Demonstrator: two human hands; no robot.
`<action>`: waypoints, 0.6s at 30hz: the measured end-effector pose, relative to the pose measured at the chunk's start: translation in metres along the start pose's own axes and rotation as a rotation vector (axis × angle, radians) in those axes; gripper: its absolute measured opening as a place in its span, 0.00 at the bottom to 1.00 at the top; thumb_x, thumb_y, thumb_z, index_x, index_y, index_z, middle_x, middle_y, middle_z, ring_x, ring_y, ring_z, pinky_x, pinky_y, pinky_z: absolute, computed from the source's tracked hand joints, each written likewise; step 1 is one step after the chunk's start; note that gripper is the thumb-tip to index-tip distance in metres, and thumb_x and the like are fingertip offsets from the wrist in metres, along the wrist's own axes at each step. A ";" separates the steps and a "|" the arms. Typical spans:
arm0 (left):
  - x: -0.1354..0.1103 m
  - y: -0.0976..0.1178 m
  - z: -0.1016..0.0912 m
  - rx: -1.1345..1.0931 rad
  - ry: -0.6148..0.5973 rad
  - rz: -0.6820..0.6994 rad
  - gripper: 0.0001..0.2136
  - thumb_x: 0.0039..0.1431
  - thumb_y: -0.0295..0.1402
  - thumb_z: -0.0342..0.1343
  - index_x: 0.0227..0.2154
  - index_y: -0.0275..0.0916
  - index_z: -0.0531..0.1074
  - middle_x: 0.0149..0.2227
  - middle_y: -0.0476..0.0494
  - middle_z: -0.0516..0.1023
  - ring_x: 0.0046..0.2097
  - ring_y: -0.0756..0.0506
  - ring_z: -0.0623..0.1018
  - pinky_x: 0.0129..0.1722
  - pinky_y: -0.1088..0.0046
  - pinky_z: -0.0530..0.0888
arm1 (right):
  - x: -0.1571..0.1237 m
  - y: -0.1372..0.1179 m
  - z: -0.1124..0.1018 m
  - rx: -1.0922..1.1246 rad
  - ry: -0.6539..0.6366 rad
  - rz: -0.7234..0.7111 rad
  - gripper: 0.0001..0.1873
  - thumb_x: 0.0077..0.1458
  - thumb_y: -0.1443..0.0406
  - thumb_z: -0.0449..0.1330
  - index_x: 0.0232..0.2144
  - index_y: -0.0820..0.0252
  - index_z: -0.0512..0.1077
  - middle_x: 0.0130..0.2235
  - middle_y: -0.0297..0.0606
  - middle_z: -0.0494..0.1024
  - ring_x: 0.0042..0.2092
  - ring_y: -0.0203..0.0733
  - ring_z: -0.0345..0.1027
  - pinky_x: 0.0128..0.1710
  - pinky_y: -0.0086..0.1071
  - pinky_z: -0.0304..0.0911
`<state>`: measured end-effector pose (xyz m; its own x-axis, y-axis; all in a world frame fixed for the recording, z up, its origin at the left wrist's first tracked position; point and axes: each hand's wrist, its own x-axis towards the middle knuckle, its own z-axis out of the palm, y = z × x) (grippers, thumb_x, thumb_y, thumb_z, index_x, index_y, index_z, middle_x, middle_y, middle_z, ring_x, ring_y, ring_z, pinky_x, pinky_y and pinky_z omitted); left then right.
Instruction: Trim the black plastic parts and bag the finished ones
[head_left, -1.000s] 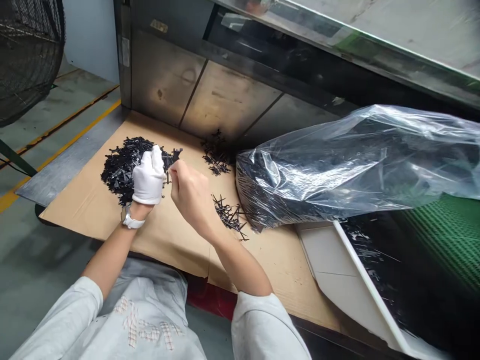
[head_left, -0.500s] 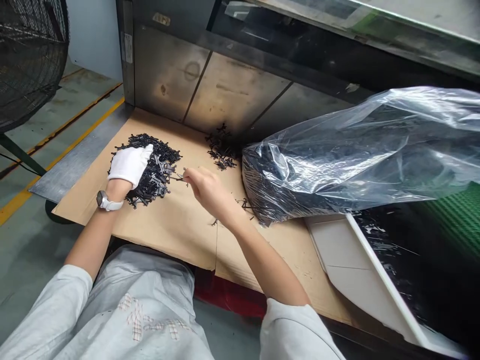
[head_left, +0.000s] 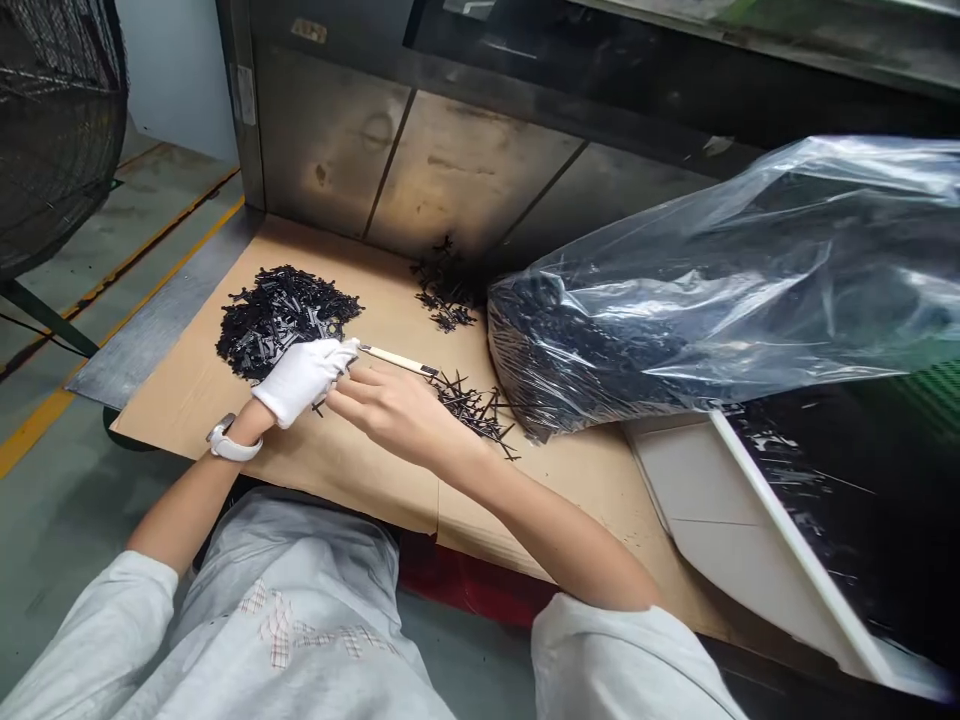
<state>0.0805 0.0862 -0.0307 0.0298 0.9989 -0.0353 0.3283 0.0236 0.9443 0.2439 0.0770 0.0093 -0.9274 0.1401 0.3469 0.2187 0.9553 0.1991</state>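
Note:
My left hand [head_left: 307, 380], in a white glove, is closed at the near right edge of a pile of small black plastic parts [head_left: 274, 310]. Dark ends of a small black plastic part [head_left: 319, 408] poke out below the glove. Bare, with its fingers curled, my right hand [head_left: 382, 405] meets the left fingertips; what it pinches is hidden. Just beyond my right fingers is a slim cream-handled tool [head_left: 397, 360] with a dark end; its tip is covered, and I cannot tell whether a hand touches it.
Cardboard [head_left: 390, 490] covers the table. Thin black pieces [head_left: 476, 410] lie beside my right wrist, with another small heap [head_left: 446, 300] farther back. A large clear bag [head_left: 600, 340] of black parts rests at right, near a white-edged tray [head_left: 795, 540]. A fan [head_left: 60, 130] stands left.
My left hand has come off the top of the pile, toward me and right. My right hand has moved slightly nearer me, meeting it. The cream-handled tool and thin pieces now show.

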 end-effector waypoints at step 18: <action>0.026 -0.012 -0.051 0.935 0.338 0.061 0.24 0.67 0.43 0.35 0.43 0.37 0.76 0.54 0.32 0.75 0.56 0.34 0.73 0.56 0.53 0.66 | -0.139 0.030 0.010 0.134 -0.270 0.897 0.10 0.64 0.69 0.51 0.37 0.61 0.72 0.37 0.44 0.76 0.41 0.48 0.65 0.42 0.38 0.61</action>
<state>0.0292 0.1143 -0.0260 -0.1513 0.9596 0.2373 0.9514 0.0763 0.2983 0.3758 0.0886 -0.0422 -0.4730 0.8762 0.0924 0.8629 0.4819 -0.1522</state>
